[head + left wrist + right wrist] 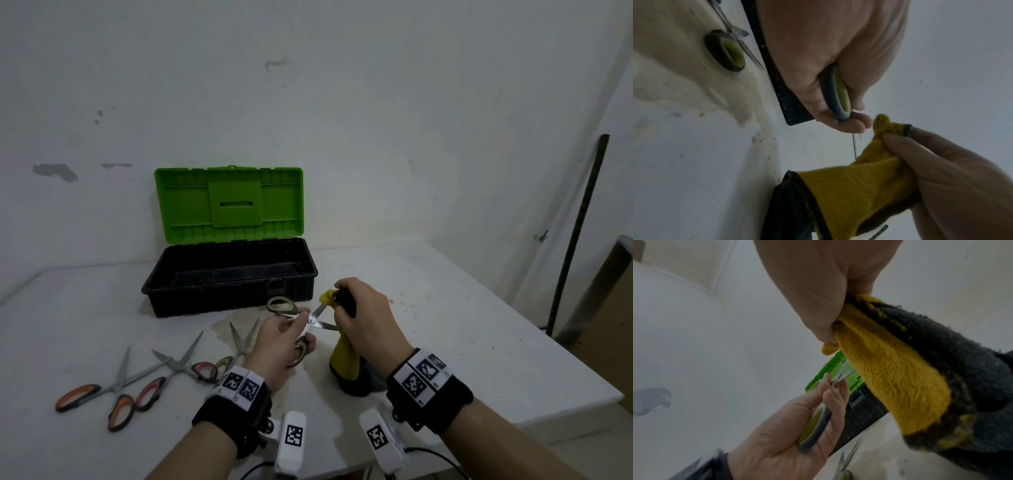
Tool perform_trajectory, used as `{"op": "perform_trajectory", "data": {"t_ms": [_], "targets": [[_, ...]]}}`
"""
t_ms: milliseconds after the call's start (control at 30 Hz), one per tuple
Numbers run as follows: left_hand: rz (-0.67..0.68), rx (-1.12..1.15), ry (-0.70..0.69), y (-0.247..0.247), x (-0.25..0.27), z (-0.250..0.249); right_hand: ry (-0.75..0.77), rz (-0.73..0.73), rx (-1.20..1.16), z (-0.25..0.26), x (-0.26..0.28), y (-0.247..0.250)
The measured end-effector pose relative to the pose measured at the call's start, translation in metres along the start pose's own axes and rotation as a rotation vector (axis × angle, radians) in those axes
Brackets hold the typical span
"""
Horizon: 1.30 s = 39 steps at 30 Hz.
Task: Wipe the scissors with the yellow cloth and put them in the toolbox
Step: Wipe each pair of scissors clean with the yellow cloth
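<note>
A white counter stands against a scuffed white wall with patches of chipped paint. A brownish stain marks the counter top near its middle. A dark pole leans at the right, by the counter's far corner. Beyond that edge sits a brown, box-like shape, too cropped to identify.
</note>
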<state>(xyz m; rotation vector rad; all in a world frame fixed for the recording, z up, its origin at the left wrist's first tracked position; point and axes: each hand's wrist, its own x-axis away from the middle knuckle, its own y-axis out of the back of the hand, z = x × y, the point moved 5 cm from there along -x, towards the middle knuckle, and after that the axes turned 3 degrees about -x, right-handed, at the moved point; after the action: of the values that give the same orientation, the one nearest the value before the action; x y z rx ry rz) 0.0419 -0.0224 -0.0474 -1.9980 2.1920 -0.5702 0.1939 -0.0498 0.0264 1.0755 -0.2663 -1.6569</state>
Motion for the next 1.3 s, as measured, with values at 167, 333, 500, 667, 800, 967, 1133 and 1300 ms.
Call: {"op": "perform_trajectory", "data": {"t_ms": [167,333,500,667,800,967,1133,1300], "targets": [[-0.013,-0.082,-0.057,-0.001,-0.001,0.0,0.092,0.117,-0.005,0.004,0.008,-0.016],[-0.024,-0.129,-0.082,0.0,0.002,0.002,0.099,0.148,0.081,-0.003,0.012,-0.028],[-0.043,-0.089,-0.071,0.002,0.0,0.006,-0.082,-0.013,0.057,-0.027,-0.009,-0.003],[-0.029,-0.089,-0.089,0.0,-0.003,0.003,0.078,0.049,0.031,-0.005,0.007,-0.011],[0.006,-0.147,-0.11,-0.004,0.0,0.003,0.106,0.146,0.117,-0.001,0.015,-0.031],[-0.038,-0.163,-0.102,0.004,0.0,0.005,-0.054,0.046,0.123,-0.021,-0.006,-0.009],[-0.022,-0.061,-0.075,0.002,-0.001,0.001,0.1,0.15,0.085,-0.001,0.008,-0.016],[-0.002,-0.05,-0.047,-0.002,0.002,0.003,0.073,0.129,0.046,-0.007,0.008,-0.022]]}}
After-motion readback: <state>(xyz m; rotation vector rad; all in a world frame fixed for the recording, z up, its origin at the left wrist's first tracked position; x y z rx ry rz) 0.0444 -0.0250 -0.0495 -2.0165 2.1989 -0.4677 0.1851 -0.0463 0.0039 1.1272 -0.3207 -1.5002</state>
